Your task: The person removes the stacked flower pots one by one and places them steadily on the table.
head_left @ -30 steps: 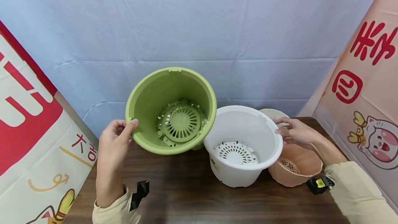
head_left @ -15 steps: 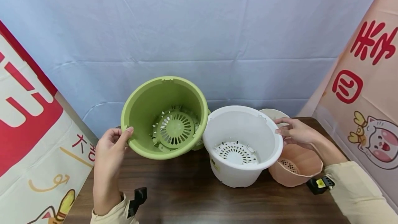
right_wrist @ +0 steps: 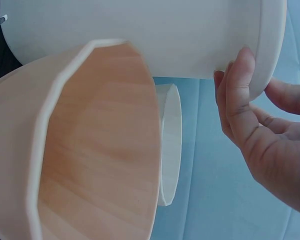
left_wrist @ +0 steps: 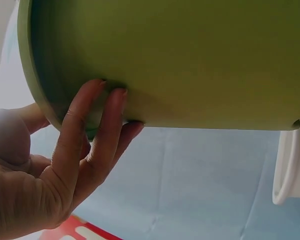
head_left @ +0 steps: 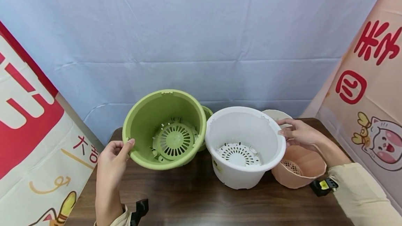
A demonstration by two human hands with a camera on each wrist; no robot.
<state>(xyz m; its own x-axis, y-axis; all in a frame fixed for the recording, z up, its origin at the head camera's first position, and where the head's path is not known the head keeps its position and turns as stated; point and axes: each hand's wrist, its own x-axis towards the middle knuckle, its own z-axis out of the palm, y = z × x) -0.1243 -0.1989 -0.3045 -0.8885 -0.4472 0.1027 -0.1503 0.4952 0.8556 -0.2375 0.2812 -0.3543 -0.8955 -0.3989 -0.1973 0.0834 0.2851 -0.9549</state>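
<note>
My left hand [head_left: 113, 159] pinches the left rim of a large green plastic flowerpot [head_left: 135, 121], thumb inside and fingers along the outer wall, as the left wrist view shows. The green flowerpot is tilted, its mouth turned toward the head camera and its slotted base visible. To its right a large white flowerpot [head_left: 245, 125] stands on the table, and my right hand [head_left: 299, 133] grips its right rim. In the right wrist view the thumb is on one side of that rim and the fingers [right_wrist: 240, 85] on the other.
A peach flowerpot [head_left: 304, 163] stands beside the white one, with a small cream pot [head_left: 276, 115] behind it. Part of a smaller green pot [head_left: 207, 112] shows behind the large green one. A pale blue cloth [head_left: 188, 37] hangs behind the wooden table [head_left: 176, 198].
My left hand has lowered the large green flowerpot and shifted it slightly left, so more of the smaller green pot shows behind. The right hand and white flowerpot have stayed in place.
</note>
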